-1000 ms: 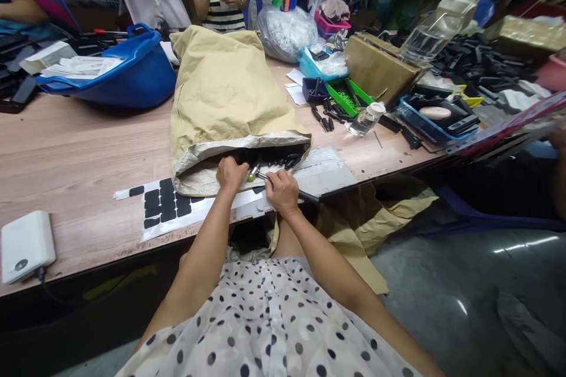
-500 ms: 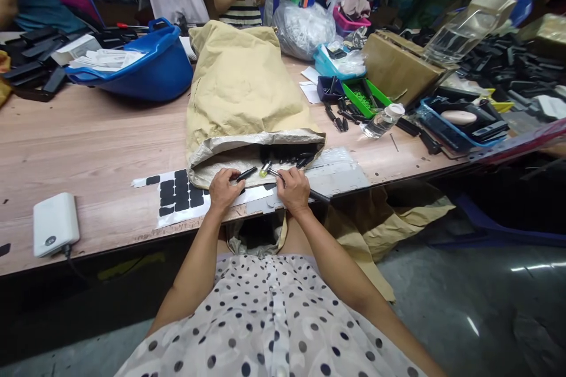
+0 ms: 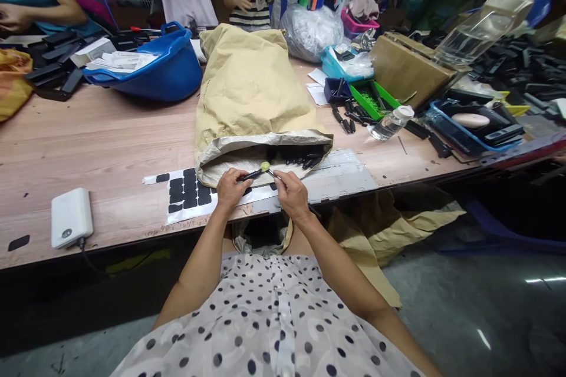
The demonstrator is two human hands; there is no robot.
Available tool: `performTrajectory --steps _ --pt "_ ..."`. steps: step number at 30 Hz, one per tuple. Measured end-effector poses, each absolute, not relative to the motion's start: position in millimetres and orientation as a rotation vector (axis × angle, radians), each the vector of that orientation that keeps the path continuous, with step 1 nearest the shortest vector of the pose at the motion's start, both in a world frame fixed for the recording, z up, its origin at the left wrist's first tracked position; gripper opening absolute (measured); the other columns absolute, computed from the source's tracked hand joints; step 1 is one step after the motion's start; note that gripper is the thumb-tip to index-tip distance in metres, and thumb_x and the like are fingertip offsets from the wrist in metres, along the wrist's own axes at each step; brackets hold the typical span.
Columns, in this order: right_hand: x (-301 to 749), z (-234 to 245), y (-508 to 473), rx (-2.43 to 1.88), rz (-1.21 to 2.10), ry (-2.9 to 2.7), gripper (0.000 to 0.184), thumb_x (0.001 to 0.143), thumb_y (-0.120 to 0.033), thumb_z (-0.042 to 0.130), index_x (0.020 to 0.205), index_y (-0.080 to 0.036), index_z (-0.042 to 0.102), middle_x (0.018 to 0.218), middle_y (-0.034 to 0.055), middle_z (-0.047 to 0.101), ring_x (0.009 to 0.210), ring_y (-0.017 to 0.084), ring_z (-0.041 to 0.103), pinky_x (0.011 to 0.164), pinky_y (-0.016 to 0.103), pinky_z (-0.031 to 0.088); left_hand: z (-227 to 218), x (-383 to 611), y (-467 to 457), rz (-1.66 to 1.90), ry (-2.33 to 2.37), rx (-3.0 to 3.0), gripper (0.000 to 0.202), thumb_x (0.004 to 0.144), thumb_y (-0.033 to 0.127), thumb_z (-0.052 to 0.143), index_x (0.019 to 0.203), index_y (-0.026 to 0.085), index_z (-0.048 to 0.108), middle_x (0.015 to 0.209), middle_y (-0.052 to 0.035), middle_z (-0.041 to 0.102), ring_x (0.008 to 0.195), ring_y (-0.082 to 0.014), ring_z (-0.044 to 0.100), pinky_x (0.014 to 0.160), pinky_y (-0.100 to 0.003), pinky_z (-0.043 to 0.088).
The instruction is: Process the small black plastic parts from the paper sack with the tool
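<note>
My left hand [image 3: 230, 189] is closed on a slim black plastic piece [image 3: 253, 175] at the mouth of a tan paper sack [image 3: 254, 88]. My right hand [image 3: 292, 193] grips a small hammer [image 3: 265, 166] by its metal shaft. The hammer's yellow-green face lies at the tip of the black piece; whether they touch I cannot tell. More black pieces [image 3: 309, 161] lie inside the sack's open mouth. Below my left hand is a white sheet with black stickers [image 3: 190, 193], and a grey flattened board [image 3: 340, 174] lies under the right side of the sack.
A white power bank [image 3: 71, 218] with a cable lies at left. Behind it stands a blue basin [image 3: 150, 79]. To the right are a green tray [image 3: 374, 100], a water bottle [image 3: 392, 123], a carton [image 3: 409, 70] and a blue tray [image 3: 475, 123]. Several people work across the table.
The hammer has turned, and its yellow-green face now meets the view at the black piece's tip. My left hand has brought the piece closer to it. The whole view has shifted slightly.
</note>
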State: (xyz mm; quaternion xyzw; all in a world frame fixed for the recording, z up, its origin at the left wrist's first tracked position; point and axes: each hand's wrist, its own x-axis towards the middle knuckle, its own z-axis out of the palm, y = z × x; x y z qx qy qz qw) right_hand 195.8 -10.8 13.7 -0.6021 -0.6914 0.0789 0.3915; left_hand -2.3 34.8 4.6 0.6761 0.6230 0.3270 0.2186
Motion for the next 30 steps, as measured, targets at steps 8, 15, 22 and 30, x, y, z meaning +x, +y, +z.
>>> performTrajectory --steps 8,15,22,30 --pt "176.7 20.6 -11.8 -1.512 0.235 -1.853 0.033 0.101 -0.025 0.047 0.121 -0.027 0.072 0.097 0.0045 0.071 0.093 0.018 0.065 0.085 0.026 0.051 2.1 -1.2 34.4 0.900 1.701 1.880 0.014 0.077 0.028 0.074 0.091 0.029 0.078 0.086 0.0001 0.069 0.089 -0.0204 0.062 0.083 -0.033 0.050" --pt "171.0 19.9 -10.9 -1.584 0.126 -1.970 0.032 0.100 -0.022 0.050 0.123 -0.030 0.072 0.091 0.0034 0.068 0.090 0.018 0.062 0.083 0.024 0.048 5.5 0.1 33.5 0.872 1.722 1.864 0.012 0.077 0.027 0.073 0.088 0.029 0.077 0.083 0.0000 0.067 0.088 -0.0210 0.062 0.081 -0.033 0.050" --pt "180.3 18.7 -8.0 -1.610 0.090 -1.883 0.036 0.103 -0.024 0.044 0.125 -0.029 0.072 0.092 0.0046 0.066 0.091 0.018 0.060 0.084 0.025 0.047 7.5 0.4 33.5 0.867 1.718 1.854 0.014 0.074 0.025 0.073 0.087 0.027 0.077 0.084 -0.0002 0.068 0.089 -0.0211 0.063 0.083 -0.033 0.050" --pt "188.3 14.3 -0.6 -1.646 0.063 -1.882 0.035 0.100 -0.021 0.047 0.122 -0.029 0.073 0.091 0.0044 0.066 0.091 0.019 0.059 0.082 0.026 0.045 9.0 1.0 33.4 0.872 1.741 1.868 0.013 0.073 0.023 0.073 0.085 0.026 0.075 0.081 0.0002 0.066 0.086 -0.0205 0.063 0.081 -0.033 0.050"
